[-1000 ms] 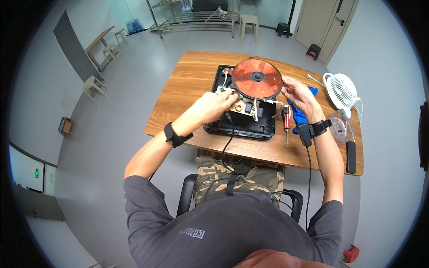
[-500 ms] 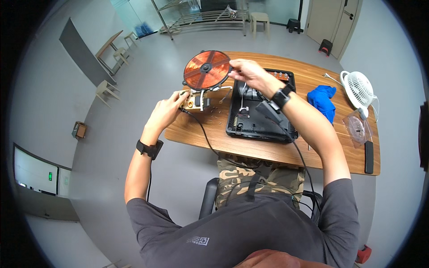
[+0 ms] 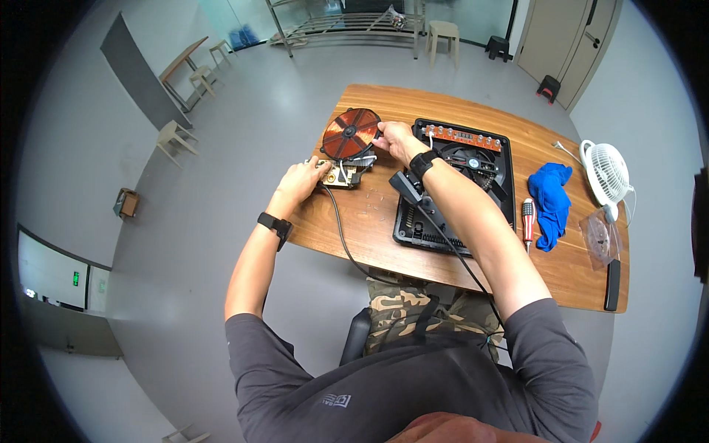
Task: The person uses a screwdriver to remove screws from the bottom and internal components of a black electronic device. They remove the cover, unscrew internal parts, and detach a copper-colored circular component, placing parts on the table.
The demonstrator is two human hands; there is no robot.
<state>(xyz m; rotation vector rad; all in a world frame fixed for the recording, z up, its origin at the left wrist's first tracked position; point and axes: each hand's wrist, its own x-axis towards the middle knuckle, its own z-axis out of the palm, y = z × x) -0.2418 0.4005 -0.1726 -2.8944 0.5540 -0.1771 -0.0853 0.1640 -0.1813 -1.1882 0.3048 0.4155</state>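
A round copper induction coil [image 3: 360, 135] with dark cross ribs is at the far left of the table. Its right edge is pinched by my right hand [image 3: 396, 142], fingers closed. My left hand [image 3: 301, 179] grips the left end of a circuit board [image 3: 341, 174] just in front of the coil. Wires run between board and coil, and a black cord leads off the board. Right of these sits the open black cooker housing [image 3: 405, 235], holding a fan [image 3: 473, 162] and an orange control strip [image 3: 464, 137]. My right forearm hides part of the housing.
Small screws [image 3: 374, 209] lie loose in front of the board. To the right are a screwdriver [image 3: 529, 219], a blue cloth [image 3: 551, 199], a white fan [image 3: 605, 173], a clear plastic bag [image 3: 597, 235] and a black bar-shaped object [image 3: 612, 285]. A wooden table edge borders my lap.
Both hands have lowered the coil and board onto or close to the tabletop. My right arm has shifted, uncovering more of the housing, its fan and the screwdriver. The view has moved slightly.
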